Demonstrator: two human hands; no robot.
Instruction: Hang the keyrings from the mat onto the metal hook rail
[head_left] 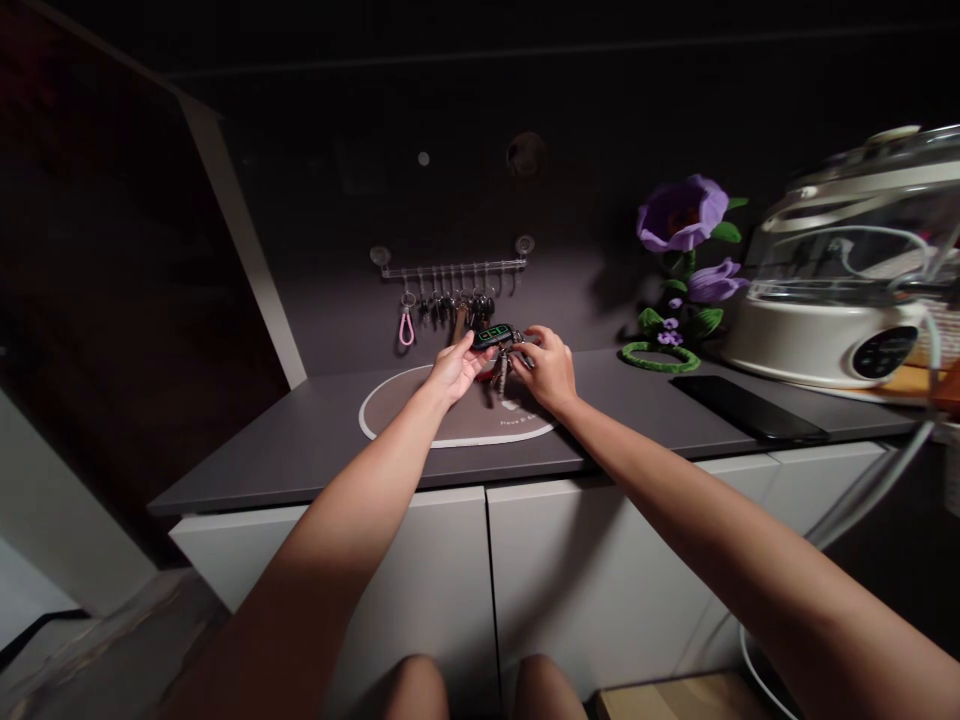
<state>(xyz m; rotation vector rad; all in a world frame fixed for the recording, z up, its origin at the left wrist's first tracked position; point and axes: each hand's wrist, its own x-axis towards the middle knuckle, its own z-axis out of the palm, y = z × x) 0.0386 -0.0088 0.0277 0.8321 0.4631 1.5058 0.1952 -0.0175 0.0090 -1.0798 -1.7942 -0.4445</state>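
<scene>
My left hand (456,372) is closed on a black key fob (493,336) with green markings on its face. At the fob's right end, my right hand (550,368) pinches the key ring, its fingertips partly hiding the metal. A bunch of keys (502,375) dangles between the two hands. Both hands are above an oval brown mat (405,410) with a white rim. Behind them, a clear hook rail (454,268) on the wall carries several keys and a pink loop keychain (406,326).
Purple artificial flowers (684,215) stand on a green ring base at the right. Beside them are a black phone-like slab (750,408) and a white appliance (806,335) with a clear cover. White cabinet doors (420,570) lie under the grey countertop (255,450).
</scene>
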